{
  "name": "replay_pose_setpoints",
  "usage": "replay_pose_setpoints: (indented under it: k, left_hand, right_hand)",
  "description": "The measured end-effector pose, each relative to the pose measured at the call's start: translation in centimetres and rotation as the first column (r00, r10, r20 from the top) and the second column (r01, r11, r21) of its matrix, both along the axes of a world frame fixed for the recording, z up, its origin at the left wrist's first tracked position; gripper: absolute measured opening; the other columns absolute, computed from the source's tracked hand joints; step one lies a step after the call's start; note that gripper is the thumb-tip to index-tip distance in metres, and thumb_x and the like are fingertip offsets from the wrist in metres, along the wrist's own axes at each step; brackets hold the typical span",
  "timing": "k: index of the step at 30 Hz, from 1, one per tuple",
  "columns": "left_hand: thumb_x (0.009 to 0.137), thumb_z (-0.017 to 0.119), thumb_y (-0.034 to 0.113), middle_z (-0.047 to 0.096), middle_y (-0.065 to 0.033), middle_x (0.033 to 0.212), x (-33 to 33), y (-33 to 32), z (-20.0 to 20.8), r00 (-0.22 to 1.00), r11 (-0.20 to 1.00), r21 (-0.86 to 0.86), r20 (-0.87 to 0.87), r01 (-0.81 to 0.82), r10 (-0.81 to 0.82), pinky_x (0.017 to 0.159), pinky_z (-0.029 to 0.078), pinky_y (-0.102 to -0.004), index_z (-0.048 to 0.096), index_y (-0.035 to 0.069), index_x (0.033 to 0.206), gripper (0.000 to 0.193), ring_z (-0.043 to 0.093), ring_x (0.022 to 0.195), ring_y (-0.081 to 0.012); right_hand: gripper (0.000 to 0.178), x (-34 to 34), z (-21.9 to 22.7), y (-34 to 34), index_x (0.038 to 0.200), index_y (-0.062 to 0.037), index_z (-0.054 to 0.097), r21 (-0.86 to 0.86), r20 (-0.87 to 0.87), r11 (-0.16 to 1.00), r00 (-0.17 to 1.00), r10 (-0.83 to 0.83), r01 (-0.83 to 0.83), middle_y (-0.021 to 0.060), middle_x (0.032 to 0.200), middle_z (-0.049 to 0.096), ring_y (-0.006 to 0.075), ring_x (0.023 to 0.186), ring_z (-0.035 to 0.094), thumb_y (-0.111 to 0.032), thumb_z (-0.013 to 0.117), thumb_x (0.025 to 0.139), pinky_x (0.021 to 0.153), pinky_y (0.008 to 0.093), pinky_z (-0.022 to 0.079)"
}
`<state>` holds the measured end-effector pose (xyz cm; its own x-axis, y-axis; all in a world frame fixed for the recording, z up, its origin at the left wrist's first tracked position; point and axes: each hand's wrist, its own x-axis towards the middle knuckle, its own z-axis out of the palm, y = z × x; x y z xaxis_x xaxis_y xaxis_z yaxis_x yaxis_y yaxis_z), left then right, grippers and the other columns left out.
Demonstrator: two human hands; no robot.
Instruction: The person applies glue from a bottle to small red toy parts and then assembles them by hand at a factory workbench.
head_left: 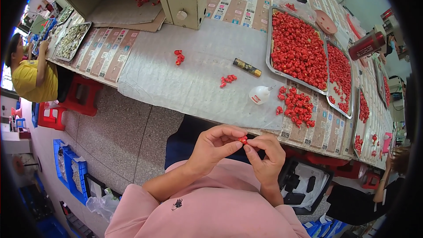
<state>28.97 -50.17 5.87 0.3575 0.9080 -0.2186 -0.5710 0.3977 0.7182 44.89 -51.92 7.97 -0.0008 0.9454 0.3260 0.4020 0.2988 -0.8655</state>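
Just off the table's front edge, my left hand and my right hand meet, fingertips pinched on one small shiny red piece. Much of the piece is hidden by my fingers. On the table ahead lies a loose pile of similar red pieces, with a white squeeze bottle with a thin nozzle to its left. Two little clusters of red pieces, one nearer and one farther left, rest on the pale sheet. A dark and gold tube lies behind the bottle.
Metal trays heaped with red pieces stand at the right. A box-shaped machine with a green light sits at the back. Co-workers sit at the far left and right. Blue crates and red stools are on the floor.
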Motion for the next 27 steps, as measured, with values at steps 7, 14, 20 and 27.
replay_pose_setpoints:
  k: [7,14,20,27]
  left_hand:
    - [0.081,0.06,-0.01,0.06,-0.0082,0.104,-0.2,0.0,-0.3,0.997,0.992,0.113,-0.054,-0.051,0.058,0.086,0.048,-0.0262,0.064,-0.001,0.098,0.019,0.059,0.095,-0.0134]
    - [0.082,0.06,-0.009,0.059,-0.0072,0.102,-0.2,-0.1,-0.3,0.992,0.987,0.152,-0.101,-0.058,0.074,0.083,0.049,-0.0246,0.064,-0.001,0.101,0.021,0.059,0.094,-0.0128]
    - [0.082,0.061,-0.006,0.058,-0.0059,0.1,-0.1,-0.2,-0.4,0.98,0.982,0.185,-0.185,-0.032,0.066,0.08,0.048,-0.0229,0.065,0.0,0.103,0.022,0.059,0.091,-0.0113]
    - [0.082,0.062,-0.005,0.057,-0.0058,0.099,0.2,-0.4,-0.5,0.972,0.974,0.221,-0.214,-0.049,0.097,0.078,0.049,-0.0226,0.066,0.002,0.102,0.022,0.058,0.09,-0.0114]
  right_hand:
    - [0.02,-0.3,-0.3,0.1,0.087,-0.0026,0.066,0.054,0.047,0.999,0.999,0.003,-0.005,0.0074,0.078,0.061,0.0148,0.066,0.059,0.004,0.073,0.069,0.056,0.0232,0.046]
    - [0.019,-0.2,-0.6,0.2,0.086,-0.0024,0.066,0.008,0.002,1.0,1.0,0.002,-0.002,0.0073,0.078,0.061,0.015,0.066,0.058,0.003,0.073,0.07,0.056,0.0233,0.045]
    - [0.013,0.0,-0.9,0.0,0.086,-0.0014,0.066,-0.142,-0.172,0.99,0.984,-0.041,0.016,0.0043,0.078,0.06,0.0096,0.065,0.052,0.001,0.07,0.074,0.055,0.0202,0.039]
    - [0.01,0.2,-1.4,-0.2,0.085,-0.0008,0.065,-0.279,-0.284,0.96,0.956,-0.066,-0.016,0.0022,0.082,0.059,0.0062,0.069,0.052,0.0,0.068,0.076,0.056,0.0184,0.038]
